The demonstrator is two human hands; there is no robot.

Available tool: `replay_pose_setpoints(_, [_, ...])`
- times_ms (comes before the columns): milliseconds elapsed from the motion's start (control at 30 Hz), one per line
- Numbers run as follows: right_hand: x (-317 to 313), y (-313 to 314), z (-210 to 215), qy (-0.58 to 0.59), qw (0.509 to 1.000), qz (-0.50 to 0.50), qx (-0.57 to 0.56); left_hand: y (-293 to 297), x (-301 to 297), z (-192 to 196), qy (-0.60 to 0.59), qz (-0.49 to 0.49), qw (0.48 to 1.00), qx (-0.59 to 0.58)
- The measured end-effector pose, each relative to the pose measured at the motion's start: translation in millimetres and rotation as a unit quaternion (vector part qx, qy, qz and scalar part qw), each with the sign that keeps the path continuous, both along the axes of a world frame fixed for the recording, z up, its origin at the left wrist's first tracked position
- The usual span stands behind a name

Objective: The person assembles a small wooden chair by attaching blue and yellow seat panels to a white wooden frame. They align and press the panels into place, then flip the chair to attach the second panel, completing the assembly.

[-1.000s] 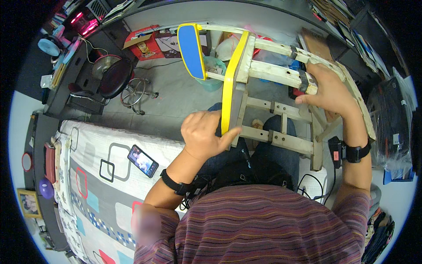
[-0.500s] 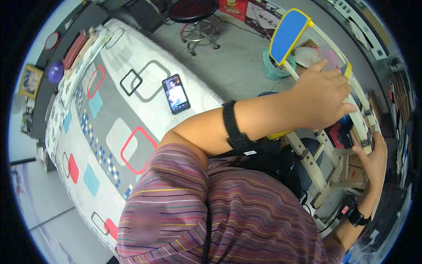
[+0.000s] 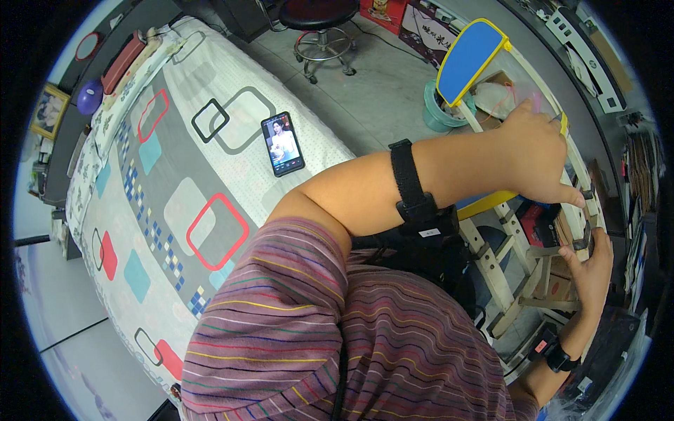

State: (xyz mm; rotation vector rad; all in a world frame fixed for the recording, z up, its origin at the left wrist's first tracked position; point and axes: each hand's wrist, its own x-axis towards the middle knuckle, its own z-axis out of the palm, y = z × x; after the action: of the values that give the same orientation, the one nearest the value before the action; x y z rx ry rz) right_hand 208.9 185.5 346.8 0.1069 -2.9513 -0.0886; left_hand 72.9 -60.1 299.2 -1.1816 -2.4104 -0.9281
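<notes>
The right hand (image 3: 595, 271) clasps a cream, ladder-shaped, jointed frame (image 3: 496, 275) near the left hand (image 3: 539, 158), whose grip I cannot tell.

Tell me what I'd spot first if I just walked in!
Probably the blue panel with yellow edges, upper right, on a pale frame with the left hand and right hand on it. Next, maybe, the lit phone lying on the patterned bed, which fills much of the left side.

Lit phone (image 3: 283, 144) on patterned bedspread (image 3: 151, 193), purple ball (image 3: 90, 97), wheeled stool (image 3: 319, 17), teal bucket (image 3: 442, 118).
</notes>
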Motion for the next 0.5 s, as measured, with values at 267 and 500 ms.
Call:
replay_pose_setpoints(267, [1.9,-9.1,0.5,-0.006,0.999,-0.023,-0.044,-4.7,10.2,-13.2,0.131,0.053,0.989,0.044])
replay_pose_setpoints(500, [9.4,-12.6,3.4,0.029,0.998,-0.029,-0.044,-30.3,33.8,-17.6,0.168,0.020,0.979,0.114])
